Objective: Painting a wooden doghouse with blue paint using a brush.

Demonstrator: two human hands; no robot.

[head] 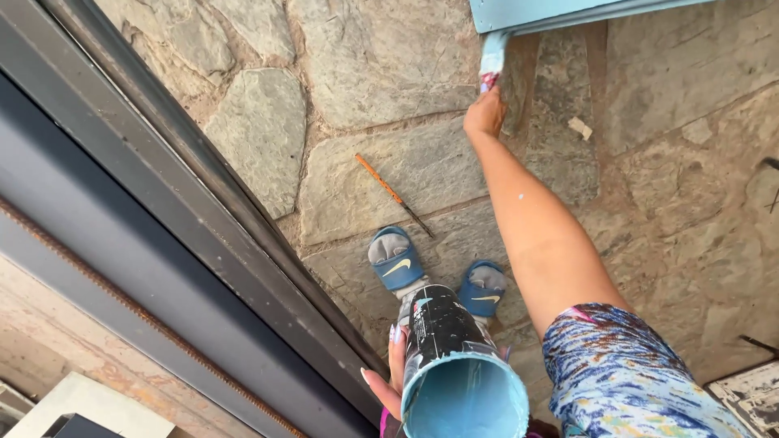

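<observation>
**Blue Paint Goes On Up Top**

Up at the top of the picture, the right hand (485, 112) is closed tight around the handle of a paintbrush (492, 55). The arm is stretched far out from the body. The brush is covered in light blue paint, and its tip touches the bottom edge of a light blue board (560, 11).

Down near the bottom, the left hand (389, 375) holds a paint can (454, 369). The fingers wrap around the side of the can, with long light nails showing. The can is black on the outside with drips on it, and it has blue paint inside — the same blue as the board. It is tipped toward the camera, so the paint shows.

Under the can are two feet in blue sandals (396, 261) with grey socks. They stand on a floor of big flat stones (381, 57).

A thin orange stick (391, 193) with a dark end lies on the stones, just past the sandals. It may be a small brush, but it is too small to tell. Neither hand touches it.

On the left, a dark metal frame (162, 203) runs slanting across the picture. The sleeve (625, 373) on the right arm is blue with lots of colours, and a few small paint dots sit on the arm.
</observation>
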